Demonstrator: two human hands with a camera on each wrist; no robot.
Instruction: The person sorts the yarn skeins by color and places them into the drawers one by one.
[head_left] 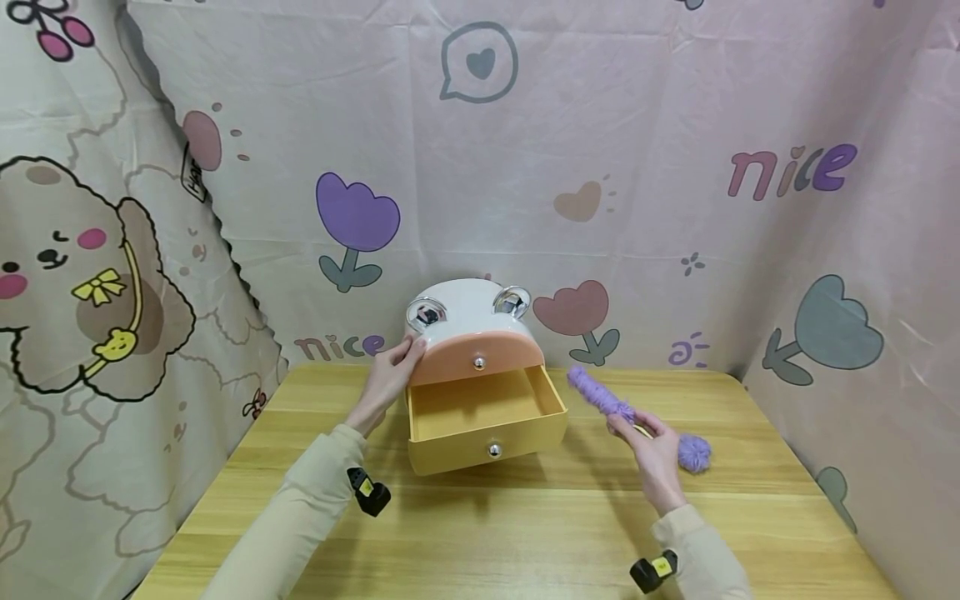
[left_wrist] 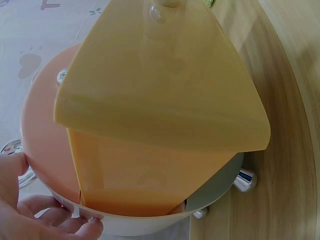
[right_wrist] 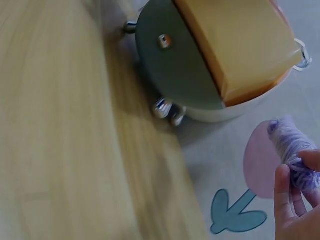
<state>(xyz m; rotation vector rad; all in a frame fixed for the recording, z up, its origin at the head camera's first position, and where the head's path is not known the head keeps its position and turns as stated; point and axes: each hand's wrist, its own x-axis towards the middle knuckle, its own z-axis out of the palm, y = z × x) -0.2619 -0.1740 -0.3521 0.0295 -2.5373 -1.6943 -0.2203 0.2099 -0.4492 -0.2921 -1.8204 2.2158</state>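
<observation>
A small white drawer box (head_left: pixel 467 302) with a peach top drawer (head_left: pixel 450 360) stands on the table, and its yellow drawer (head_left: pixel 453 450) is pulled out with a bare inside. My left hand (head_left: pixel 388 375) holds the box's left side near the top; in the left wrist view its thumb and bent fingers lie along the white rim. To the right of the box my right hand (head_left: pixel 648 450) pinches one end of a purple yarn skein (head_left: pixel 600 395), raised and pointing toward the box. A purple yarn ball (head_left: pixel 694 453) lies on the table beyond that hand.
Two silver ring-shaped eyes (head_left: pixel 512 302) top the box. A green lower drawer (right_wrist: pixel 175 65) with a knob sits under the yellow one, above silver feet (right_wrist: pixel 161 108). Behind the wooden table (head_left: pixel 480 550) hangs a printed curtain (head_left: pixel 480 167).
</observation>
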